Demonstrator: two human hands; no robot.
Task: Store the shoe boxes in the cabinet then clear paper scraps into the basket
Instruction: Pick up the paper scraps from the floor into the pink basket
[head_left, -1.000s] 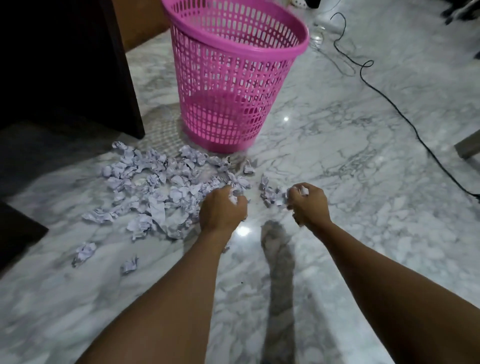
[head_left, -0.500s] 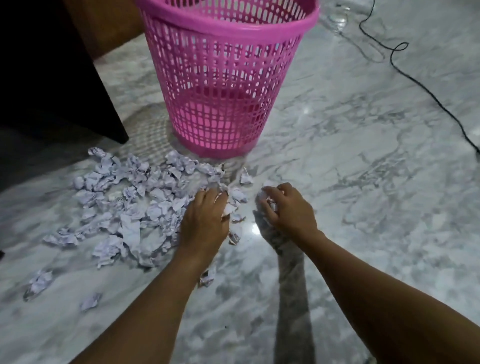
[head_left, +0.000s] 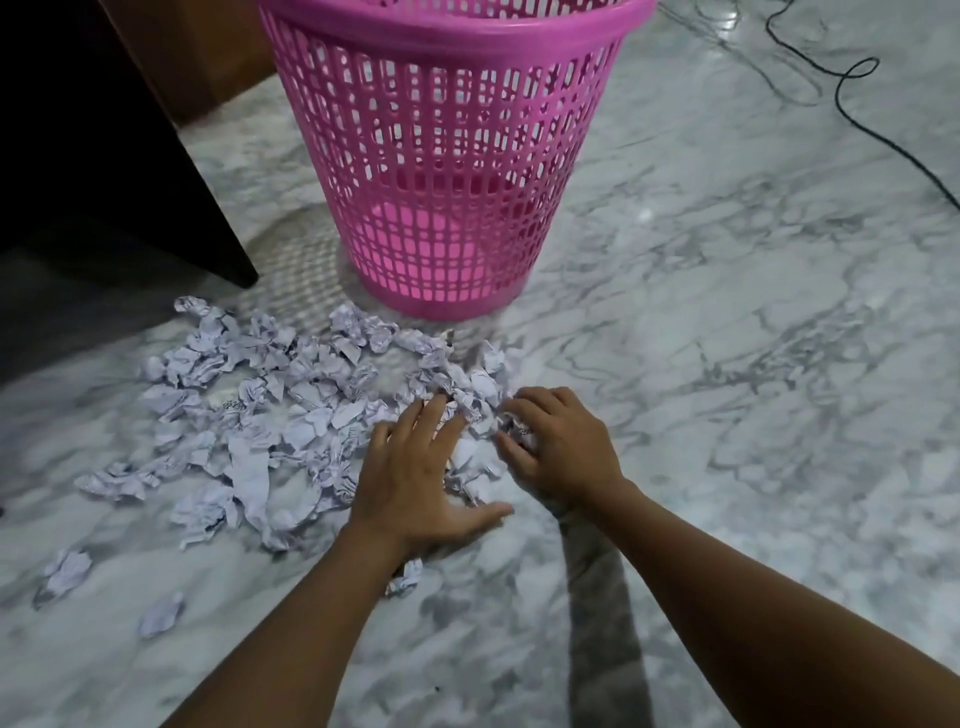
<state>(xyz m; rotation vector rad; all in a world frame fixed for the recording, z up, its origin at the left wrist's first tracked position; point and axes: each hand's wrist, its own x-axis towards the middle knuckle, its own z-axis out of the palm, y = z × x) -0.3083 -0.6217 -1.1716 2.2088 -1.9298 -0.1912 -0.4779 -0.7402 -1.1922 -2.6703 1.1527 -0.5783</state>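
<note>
Marble floor (head_left: 727, 364); hands (head_left: 415, 483) (head_left: 558, 452) now closer together on paper scraps (head_left: 291, 415)

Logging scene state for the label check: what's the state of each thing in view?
pink basket, upright, no scraps visible inside
paper scraps, crumpled, scattered on floor before basket
left hand, open, flat on scraps
right hand, fingers curled round scraps
black cable, lying loose on floor
</note>
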